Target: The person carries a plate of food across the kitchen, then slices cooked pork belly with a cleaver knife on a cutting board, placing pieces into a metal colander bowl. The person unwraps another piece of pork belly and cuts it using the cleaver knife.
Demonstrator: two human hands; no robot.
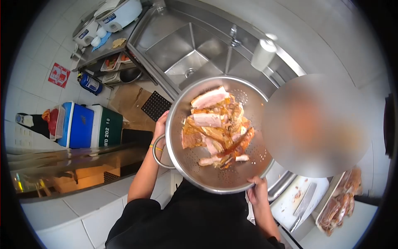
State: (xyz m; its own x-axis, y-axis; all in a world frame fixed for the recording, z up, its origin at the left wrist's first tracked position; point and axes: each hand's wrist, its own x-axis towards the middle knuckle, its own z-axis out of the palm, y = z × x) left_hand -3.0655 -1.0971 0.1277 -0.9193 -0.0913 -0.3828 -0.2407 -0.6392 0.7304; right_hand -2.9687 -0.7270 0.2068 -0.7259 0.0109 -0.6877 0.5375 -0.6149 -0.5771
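A large metal colander [224,182] is held up in front of my body, over the sink's near edge. Several pieces of cooked-looking meat [215,128], browned with pale fatty sides, lie inside it. My left hand [161,124] grips the rim on the left, just above a loop handle; its fingers are partly hidden behind the colander. At the lower right of the rim, my right hand [258,191] is closed on the edge, thumb on top.
Behind is a steel sink [182,45] with a tap [234,37] and a white pump bottle [263,54]. At right, a cleaver [306,199] lies on a white cutting board [286,195], beside a tray of meat [342,203]. Coolers [82,124] stand left. A blurred patch hides part of the right side.
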